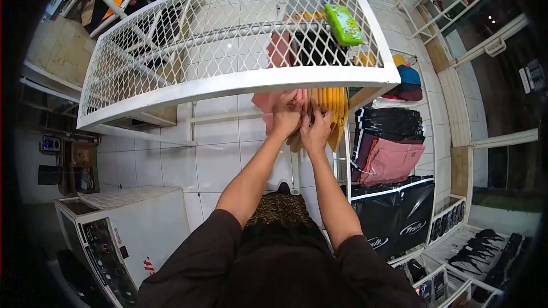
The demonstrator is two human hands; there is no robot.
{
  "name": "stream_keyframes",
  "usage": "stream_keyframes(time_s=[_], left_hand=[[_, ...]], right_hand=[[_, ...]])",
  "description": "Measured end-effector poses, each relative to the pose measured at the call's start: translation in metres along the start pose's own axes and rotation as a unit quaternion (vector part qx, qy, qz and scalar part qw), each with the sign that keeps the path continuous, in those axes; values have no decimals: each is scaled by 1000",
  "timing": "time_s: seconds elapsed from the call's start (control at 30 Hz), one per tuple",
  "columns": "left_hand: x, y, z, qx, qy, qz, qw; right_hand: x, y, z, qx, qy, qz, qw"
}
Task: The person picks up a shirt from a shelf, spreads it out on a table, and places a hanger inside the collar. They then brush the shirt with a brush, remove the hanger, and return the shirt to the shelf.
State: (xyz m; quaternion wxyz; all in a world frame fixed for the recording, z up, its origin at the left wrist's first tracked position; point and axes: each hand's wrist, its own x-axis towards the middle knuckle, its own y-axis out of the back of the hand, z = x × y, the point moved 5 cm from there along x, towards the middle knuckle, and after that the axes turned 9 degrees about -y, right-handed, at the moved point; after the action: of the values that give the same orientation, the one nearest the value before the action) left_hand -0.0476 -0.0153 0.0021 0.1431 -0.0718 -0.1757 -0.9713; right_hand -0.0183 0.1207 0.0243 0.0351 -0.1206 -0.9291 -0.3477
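Observation:
Yellow garments (334,101) hang close together in a row below the front bar of a white mesh-topped rack (240,82). To their left is a pink garment (265,101). My left hand (287,115) is at the pink and tan cloth, its fingers bent and pressed together; what they pinch is too small to make out. Close beside it, my right hand (315,127) has its fingers curled at the front edges of the yellow garments. Both hands are just under the bar, nearly touching each other.
A green packet (343,24) lies on the mesh top. At the right, a shelf holds folded pink clothes (394,159), black clothes (391,122) and caps (409,82). A white cabinet (148,228) stands at the lower left. Tiled floor (220,165) shows below the rack.

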Motion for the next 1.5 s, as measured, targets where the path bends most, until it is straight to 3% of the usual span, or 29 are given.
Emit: stream_keyframes(time_s=[0.2, 0.27, 0.4, 0.47, 0.57, 0.6, 0.67, 0.73, 0.8, 0.83, 0.9, 1.0, 1.13, 1.23, 1.33, 1.5], left_hand=[[10, -14, 5, -106, -73, 19, 991], [11, -8, 8, 3, -38, -53, 998], [10, -7, 4, -17, -134, -5, 991], [9, 1, 21, 22, -32, -66, 997], [-15, 7, 19, 17, -32, -20, 999], [-25, 11, 22, 91, -19, -79, 993], [-53, 11, 2, 117, -133, -90, 980], [-94, 21, -18, 105, -169, -4, 980], [-131, 38, -12, 124, 3, -131, 984], [-148, 43, -17, 122, -9, -150, 981], [-183, 50, -42, 28, 87, -196, 976], [-203, 49, -49, 6, 136, -284, 949], [-203, 31, -43, 56, 94, -408, 906], [-195, 10, -22, 53, 36, -439, 896], [-193, -16, 9, 42, 32, -474, 879], [-202, -96, 27, 4, -10, -536, 844]], right_hand=[[11, 18, 2, 30, 24, 4, 999], [7, 16, -2, 20, 12, -23, 999], [2, 10, 1, 13, 39, 7, 999], [-5, 12, -6, 25, 38, 18, 999], [-17, 16, -11, 29, 20, 8, 999], [-23, 13, -4, 40, 33, 14, 999], [-43, 17, 1, 51, 34, 27, 998], [-68, 30, -1, 62, 30, 49, 996], [-99, 44, 2, 131, -24, 8, 991], [-115, 54, 7, 130, -35, 27, 991], [-156, 67, 32, 109, -154, -10, 982], [-196, 98, 65, 60, -197, 54, 977], [-230, 136, 100, 43, -251, 130, 958], [-247, 155, 112, 49, -291, 187, 937], [-252, 170, 124, 26, -315, 211, 925], [-223, 188, 168, 80, -327, 268, 903]])
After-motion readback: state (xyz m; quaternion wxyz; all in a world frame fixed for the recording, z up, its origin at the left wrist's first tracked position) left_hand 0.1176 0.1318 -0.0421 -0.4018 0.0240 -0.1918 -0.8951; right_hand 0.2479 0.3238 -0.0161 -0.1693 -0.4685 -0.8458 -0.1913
